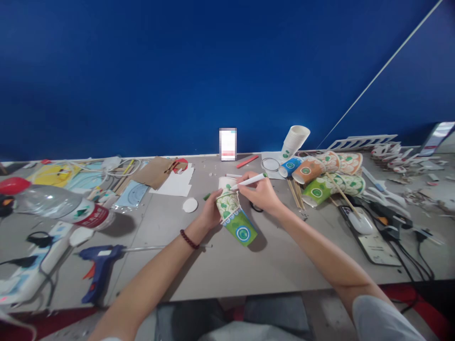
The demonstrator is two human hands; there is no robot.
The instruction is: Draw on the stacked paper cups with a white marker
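My left hand [212, 210] is wrapped round a stack of joined paper cups [241, 227], green with a round blue-and-white emblem at the near end and white with green leaf print further up. The stack lies tilted above the table. My right hand [261, 193] grips a white marker pen [251, 180] with a green end, its tip at the upper white part of the cups. A small green pen cap [207, 196] lies beside my left hand. Left of it is a round white paper disc [190, 204].
On the left are a blue glue gun [101, 260], a power strip [42, 265] and a lying plastic bottle [67, 208]. More cups [320, 188], a cup stack [295, 142] and a computer mouse [359, 221] are at right. A phone [228, 144] stands against the blue wall.
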